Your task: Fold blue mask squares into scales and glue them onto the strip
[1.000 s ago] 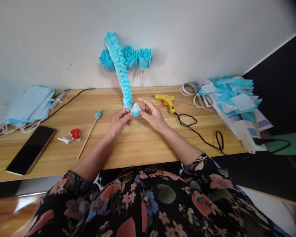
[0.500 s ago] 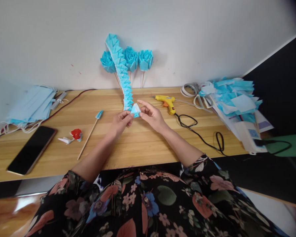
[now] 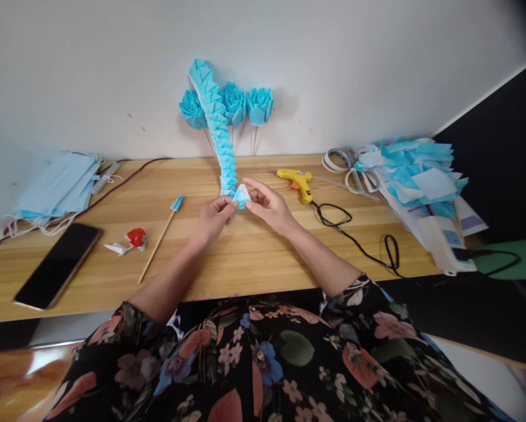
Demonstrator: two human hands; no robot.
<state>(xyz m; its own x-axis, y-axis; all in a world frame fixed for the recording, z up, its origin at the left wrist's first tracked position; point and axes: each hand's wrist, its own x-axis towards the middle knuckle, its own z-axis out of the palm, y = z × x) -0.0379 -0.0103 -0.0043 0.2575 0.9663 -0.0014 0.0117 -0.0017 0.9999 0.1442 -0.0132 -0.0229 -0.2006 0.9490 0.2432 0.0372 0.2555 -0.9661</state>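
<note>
A small folded piece of blue-and-white mask fabric [image 3: 242, 195] is pinched between my two hands above the table. My left hand [image 3: 217, 215] grips its left corner between thumb and fingers. My right hand [image 3: 268, 206] holds the right edge with the thumb, its index finger stretched out over the top. Just behind the piece, a long stack of folded blue pieces [image 3: 219, 132] leans up against the wall. To the left lies a wooden stick [image 3: 160, 243] with a blue tip. A yellow glue gun [image 3: 299, 183] rests on the right.
Blue fabric roses [image 3: 259, 106] on sticks lean on the wall. Face masks [image 3: 58, 184], a phone [image 3: 58, 266] and a red scrap [image 3: 136, 238] lie left. Tape rolls [image 3: 338, 159], a heap of blue fabric [image 3: 421, 167], a white power strip [image 3: 447, 243] and a black cord [image 3: 355, 240] are right.
The hands stay almost in place around the folded piece, with only a slight shift of the right thumb and fingers. The whole view has moved a little.
</note>
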